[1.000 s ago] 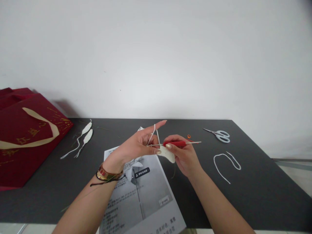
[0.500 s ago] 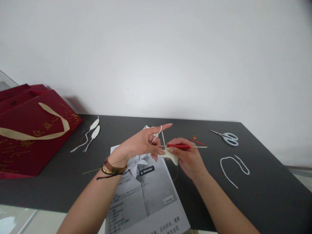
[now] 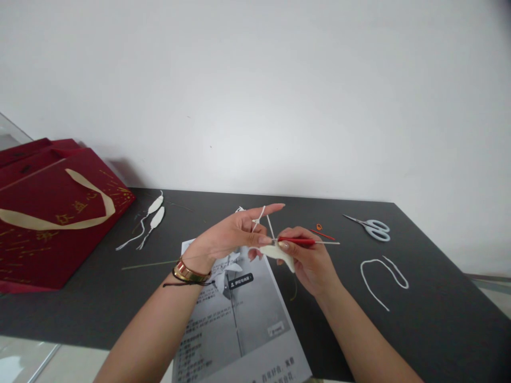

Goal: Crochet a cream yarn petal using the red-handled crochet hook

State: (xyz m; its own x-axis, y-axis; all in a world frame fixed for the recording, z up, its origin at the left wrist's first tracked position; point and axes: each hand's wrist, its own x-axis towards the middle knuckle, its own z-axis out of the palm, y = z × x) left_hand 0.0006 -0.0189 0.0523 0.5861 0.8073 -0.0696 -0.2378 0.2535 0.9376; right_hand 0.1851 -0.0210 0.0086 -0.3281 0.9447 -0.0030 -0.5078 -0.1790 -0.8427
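Between the fingers of the left hand (image 3: 231,230) and the right hand (image 3: 310,259) sits a white crocheted piece (image 3: 284,258). The left thumb and lower fingers pinch its left end, while the index finger is stretched out with white yarn (image 3: 270,227) looped over it; the right fingers are closed round a red-handled hook (image 3: 297,241). Beneath the left fingers lies a printed sheet (image 3: 257,330); just beyond the right fingers, a small orange clip (image 3: 319,227); farther right, scissors (image 3: 375,230) rest on the bench (image 3: 437,282).
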